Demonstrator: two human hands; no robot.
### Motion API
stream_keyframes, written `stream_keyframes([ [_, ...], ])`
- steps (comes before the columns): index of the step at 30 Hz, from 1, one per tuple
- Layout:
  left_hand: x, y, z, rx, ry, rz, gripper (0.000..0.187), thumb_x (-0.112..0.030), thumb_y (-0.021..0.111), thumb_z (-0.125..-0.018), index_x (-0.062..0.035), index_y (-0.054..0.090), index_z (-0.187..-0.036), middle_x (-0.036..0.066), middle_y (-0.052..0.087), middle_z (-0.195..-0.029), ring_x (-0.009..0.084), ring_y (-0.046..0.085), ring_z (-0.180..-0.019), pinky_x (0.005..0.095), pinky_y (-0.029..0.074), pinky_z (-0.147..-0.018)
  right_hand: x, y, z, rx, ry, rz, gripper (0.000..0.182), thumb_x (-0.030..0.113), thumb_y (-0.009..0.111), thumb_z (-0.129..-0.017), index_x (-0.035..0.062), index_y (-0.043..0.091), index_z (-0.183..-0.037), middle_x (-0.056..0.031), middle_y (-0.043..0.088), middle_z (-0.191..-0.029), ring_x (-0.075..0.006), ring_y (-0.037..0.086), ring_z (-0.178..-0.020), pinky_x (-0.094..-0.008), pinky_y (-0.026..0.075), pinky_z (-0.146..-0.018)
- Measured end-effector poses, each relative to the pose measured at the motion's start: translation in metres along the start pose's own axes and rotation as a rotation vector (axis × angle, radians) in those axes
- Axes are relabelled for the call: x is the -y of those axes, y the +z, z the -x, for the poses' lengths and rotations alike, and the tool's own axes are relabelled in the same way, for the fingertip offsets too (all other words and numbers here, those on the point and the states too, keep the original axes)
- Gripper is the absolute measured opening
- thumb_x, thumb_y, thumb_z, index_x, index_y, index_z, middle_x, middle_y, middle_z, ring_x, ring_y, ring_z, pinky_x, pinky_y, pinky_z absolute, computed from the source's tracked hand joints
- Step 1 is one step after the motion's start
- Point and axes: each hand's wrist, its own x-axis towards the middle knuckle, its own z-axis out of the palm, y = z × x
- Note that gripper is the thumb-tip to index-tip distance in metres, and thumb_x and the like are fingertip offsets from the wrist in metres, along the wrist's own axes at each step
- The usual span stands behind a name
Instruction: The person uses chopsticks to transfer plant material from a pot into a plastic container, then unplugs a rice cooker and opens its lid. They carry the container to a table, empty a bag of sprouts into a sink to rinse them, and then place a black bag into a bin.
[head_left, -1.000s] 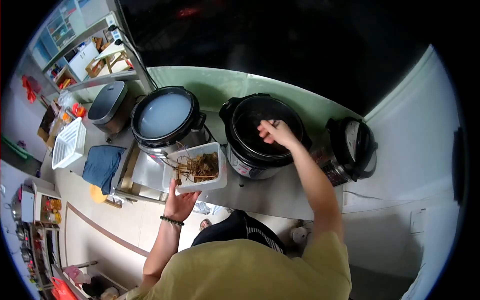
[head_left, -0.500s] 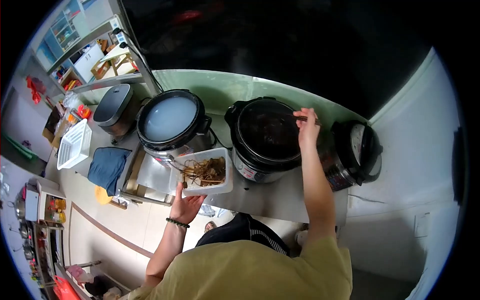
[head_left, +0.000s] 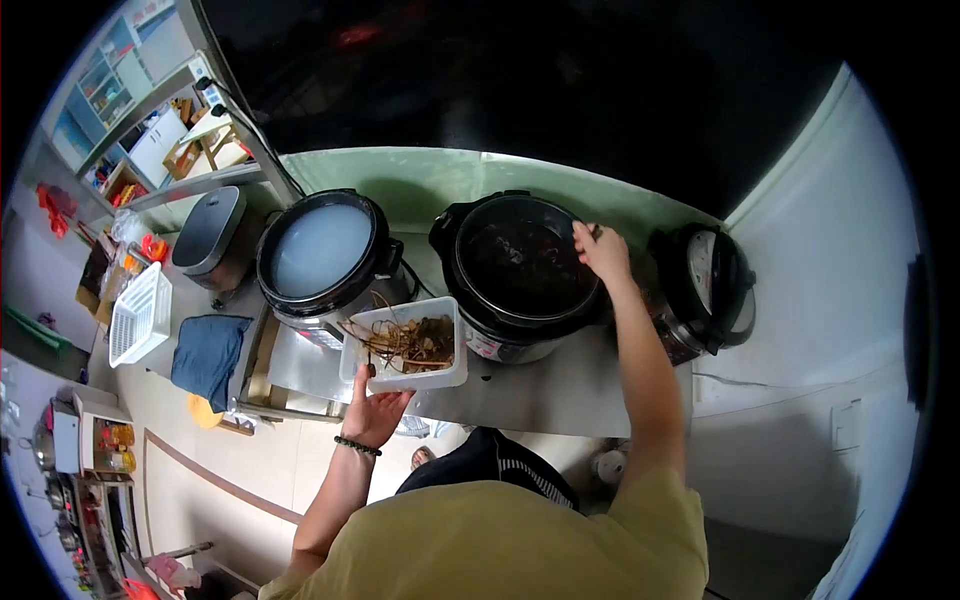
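Note:
My left hand (head_left: 374, 418) supports a clear plastic container (head_left: 450, 377) from below, with its thumb against the near left wall. Inside lie wet brown roots and stringy stems (head_left: 425, 345), some poking over the left rim. My right hand (head_left: 603, 252) is closed at the right rim of an open black electric pressure cooker (head_left: 520, 318). It grips dark, thin chopsticks, mostly hidden by the fingers now. Dark liquid (head_left: 520, 265) with a few glints fills the cooker's pot.
Left of it stands another open cooker (head_left: 325, 250) with cloudy whitish liquid. A lidded cooker (head_left: 700, 290) is at the right by the wall. Farther left are a grey rice cooker (head_left: 212, 235), a white basket (head_left: 142, 315) and a dark cloth (head_left: 210, 345) on the metal counter (head_left: 560, 395).
My right hand has moved slightly left and lower, closer over the dark pot, and turned. My left hand holds the container nearly still. The view has shifted a little.

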Motion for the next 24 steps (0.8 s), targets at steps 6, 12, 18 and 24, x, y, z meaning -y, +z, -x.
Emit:
stream_keyframes([
  [6, 0.001, -0.001, 0.002, -0.055, -0.011, 0.017, 0.094, -0.048, 0.064, -0.070, 0.0162, 0.018, -0.121, 0.022, 0.033, -0.122, 0.0313, 0.038, -0.115, 0.0360, 0.034, -0.100, 0.002, 0.064, -0.055, 0.012, -0.112, -0.416, 0.038, 0.036, 0.050, -0.084, -0.0005, 0.061, -0.089, -0.0099, 0.064, -0.081, -0.0147, 0.060, -0.062, -0.0249, 0.048, -0.057],
  [12, -0.001, -0.004, 0.002, -0.044, -0.017, -0.063, 0.097, -0.051, 0.065, -0.068, 0.0170, 0.019, -0.120, 0.022, 0.036, -0.120, 0.0310, 0.041, -0.112, 0.0349, 0.036, -0.098, 0.038, 0.051, -0.024, 0.919, -0.065, -0.282, 0.044, 0.041, 0.048, -0.085, -0.0011, 0.058, -0.094, -0.0088, 0.061, -0.083, -0.0150, 0.061, -0.065, -0.0243, 0.050, -0.058],
  [18, 0.000, -0.007, 0.002, -0.058, -0.016, -0.040, 0.094, -0.050, 0.065, -0.068, 0.0162, 0.023, -0.119, 0.022, 0.037, -0.120, 0.0308, 0.042, -0.111, 0.0348, 0.036, -0.098, 0.034, 0.027, -0.034, 0.603, -0.023, 0.227, 0.041, 0.039, 0.049, -0.084, -0.0003, 0.061, -0.087, -0.0085, 0.061, -0.073, -0.0164, 0.061, -0.059, -0.0251, 0.049, -0.051],
  [24, 0.003, 0.001, 0.005, -0.039, 0.000, -0.037, 0.090, -0.048, 0.065, -0.070, 0.0151, 0.023, -0.119, 0.020, 0.038, -0.118, 0.0298, 0.041, -0.111, 0.0369, 0.033, -0.100, 0.002, 0.055, -0.042, 0.060, -0.150, -0.520, 0.037, 0.036, 0.045, -0.087, 0.0028, 0.061, -0.091, -0.0053, 0.064, -0.080, -0.0093, 0.054, -0.059, -0.0221, 0.044, -0.055],
])
